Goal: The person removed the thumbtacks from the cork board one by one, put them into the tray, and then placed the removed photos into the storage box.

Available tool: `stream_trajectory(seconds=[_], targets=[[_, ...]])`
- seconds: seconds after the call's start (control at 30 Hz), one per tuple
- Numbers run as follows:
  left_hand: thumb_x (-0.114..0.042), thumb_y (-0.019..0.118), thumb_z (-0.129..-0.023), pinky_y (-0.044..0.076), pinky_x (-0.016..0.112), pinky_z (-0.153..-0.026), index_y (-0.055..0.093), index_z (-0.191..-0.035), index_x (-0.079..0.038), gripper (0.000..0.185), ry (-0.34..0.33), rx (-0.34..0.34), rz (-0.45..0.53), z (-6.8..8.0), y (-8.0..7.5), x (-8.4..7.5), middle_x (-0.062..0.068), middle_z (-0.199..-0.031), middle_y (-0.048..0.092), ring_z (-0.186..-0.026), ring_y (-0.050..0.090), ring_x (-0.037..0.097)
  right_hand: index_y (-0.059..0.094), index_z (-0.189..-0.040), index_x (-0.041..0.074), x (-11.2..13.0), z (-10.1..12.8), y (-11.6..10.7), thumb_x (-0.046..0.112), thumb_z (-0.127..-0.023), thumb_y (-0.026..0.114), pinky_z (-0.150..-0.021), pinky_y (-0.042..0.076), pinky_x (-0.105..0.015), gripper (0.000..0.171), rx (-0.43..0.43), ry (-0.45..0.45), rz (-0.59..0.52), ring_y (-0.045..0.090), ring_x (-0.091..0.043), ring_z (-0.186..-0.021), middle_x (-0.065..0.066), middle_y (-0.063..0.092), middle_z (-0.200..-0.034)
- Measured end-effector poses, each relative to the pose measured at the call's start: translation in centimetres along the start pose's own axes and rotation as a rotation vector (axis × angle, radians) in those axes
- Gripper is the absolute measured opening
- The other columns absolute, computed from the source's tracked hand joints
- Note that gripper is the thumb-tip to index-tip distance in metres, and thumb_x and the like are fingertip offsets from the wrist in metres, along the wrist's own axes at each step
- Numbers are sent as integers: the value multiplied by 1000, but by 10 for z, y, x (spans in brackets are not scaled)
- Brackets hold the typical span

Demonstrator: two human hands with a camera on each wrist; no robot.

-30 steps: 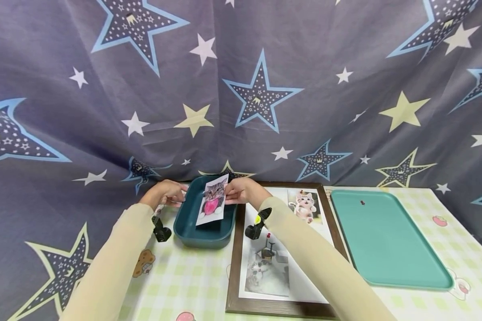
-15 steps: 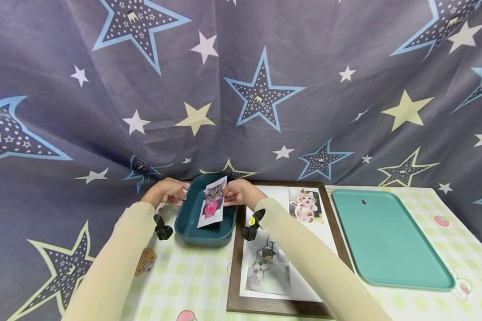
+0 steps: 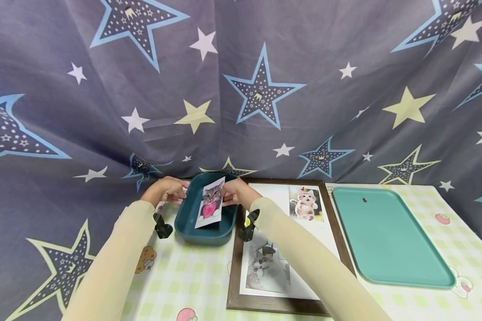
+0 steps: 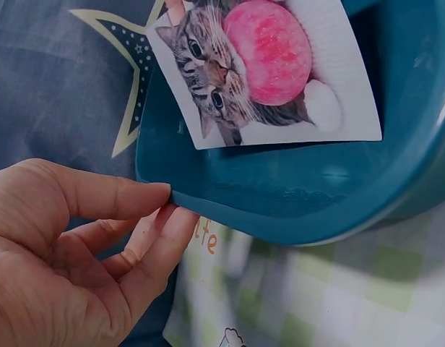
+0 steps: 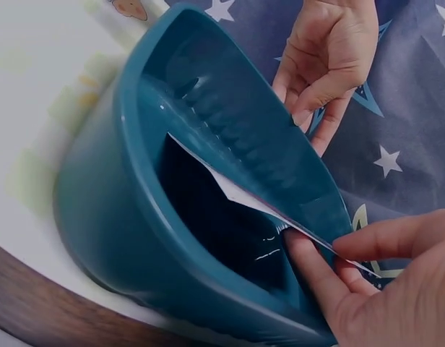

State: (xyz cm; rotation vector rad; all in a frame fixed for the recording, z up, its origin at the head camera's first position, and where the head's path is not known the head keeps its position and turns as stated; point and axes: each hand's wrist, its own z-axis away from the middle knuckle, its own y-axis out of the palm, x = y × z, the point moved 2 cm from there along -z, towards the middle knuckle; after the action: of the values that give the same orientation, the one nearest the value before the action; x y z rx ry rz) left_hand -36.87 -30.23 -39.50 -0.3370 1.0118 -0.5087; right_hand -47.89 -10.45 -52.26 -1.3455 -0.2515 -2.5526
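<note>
Over the dark teal basin (image 3: pixel 202 223), the cat photo (image 3: pixel 209 203) stands tilted, its lower edge down inside the bowl and its top corner above the far rim. The right hand (image 3: pixel 234 194) pinches the photo's right edge between thumb and fingers (image 5: pixel 320 271), just inside the basin's right wall. The left hand (image 3: pixel 165 191) has thumb and fingers (image 4: pixel 161 238) closed on the basin's left rim.

Risks, as judged:
- The thin edge pinch could crease or curl the print if the fingers tighten.
- Should the pinch slip, the photo would fall flat into the basin.
- Left-hand pressure on the rim could tip the basin toward the wooden picture frame (image 3: pixel 234 263) just right of it.
</note>
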Motion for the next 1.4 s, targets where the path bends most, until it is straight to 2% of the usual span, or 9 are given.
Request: stream_trajectory(seconds=[0.17, 0.43, 0.53, 0.63, 0.87, 1.0, 1.2, 1.3, 1.4], targets=[[14, 57, -87, 63, 31, -80, 49, -142, 9, 56, 6, 0, -9, 1, -1, -2, 10, -98, 55, -76, 58, 13, 59, -100, -5, -5, -29, 3, -17, -76, 49, -77, 63, -48, 29, -45, -4, -5, 72, -33, -89, -20, 69, -98], [14, 55, -86, 63, 30, -80, 48, -142, 9, 56, 3, 20, 5, -3, 0, -1, 9, -96, 54, -74, 57, 11, 60, -108, -3, -48, -187, -4, -18, -65, 51, -68, 62, -55, 47, -30, 11, -45, 73, -35, -85, -22, 67, -101], [14, 55, -87, 62, 30, -81, 46, -144, 9, 58, 2, 36, 16, -4, 0, 1, 11, -101, 54, -78, 58, 13, 60, -110, -4, -56, -216, -3, -18, -63, 50, -67, 61, -56, 50, -10, 14, -49, 74, -35, -86, -22, 70, -100], [13, 55, -87, 62, 30, -84, 43, -146, 8, 61, -1, 51, 25, -4, -2, 2, 14, -110, 53, -84, 59, 15, 58, -112, -4, -51, -195, 2, -19, -64, 48, -66, 61, -56, 51, -5, 9, -43, 73, -35, -87, -22, 72, -97], [12, 55, -89, 61, 27, -83, 40, -150, 6, 63, -4, 70, 41, -5, -5, 6, 16, -116, 53, -84, 60, 13, 54, -116, -5, -16, -61, 15, -20, -75, 44, -77, 62, -55, 45, -49, -8, 8, 73, -34, -94, -21, 70, -100], [12, 54, -90, 61, 25, -82, 38, -151, 6, 64, -9, 81, 49, -6, -6, 6, 16, -117, 52, -82, 61, 11, 57, -113, -7, -3, -10, 18, -21, -75, 46, -81, 62, -54, 42, -43, 2, 29, 73, -37, -96, -24, 70, -101], [13, 54, -88, 61, 28, -85, 41, -149, 7, 62, -21, 65, 56, -7, -4, 6, 15, -115, 52, -86, 60, 14, 58, -107, -7, -8, -21, 17, -17, -75, 47, -78, 62, -52, 35, -27, 13, 69, 74, -34, -89, -22, 72, -92], [13, 54, -88, 62, 27, -82, 42, -148, 7, 61, -23, 50, 52, -8, -3, 6, 15, -115, 53, -86, 59, 14, 59, -109, -6, -16, -47, 16, -11, -78, 50, -75, 62, -53, 33, -10, 30, 68, 73, -34, -87, -21, 71, -92], [13, 54, -88, 62, 26, -79, 43, -147, 7, 60, -18, 45, 60, -7, -2, 7, 14, -112, 53, -84, 59, 13, 59, -114, -3, -30, -99, 12, -4, -80, 57, -70, 62, -56, 34, 28, 70, 44, 71, -40, -89, -25, 67, -100]])
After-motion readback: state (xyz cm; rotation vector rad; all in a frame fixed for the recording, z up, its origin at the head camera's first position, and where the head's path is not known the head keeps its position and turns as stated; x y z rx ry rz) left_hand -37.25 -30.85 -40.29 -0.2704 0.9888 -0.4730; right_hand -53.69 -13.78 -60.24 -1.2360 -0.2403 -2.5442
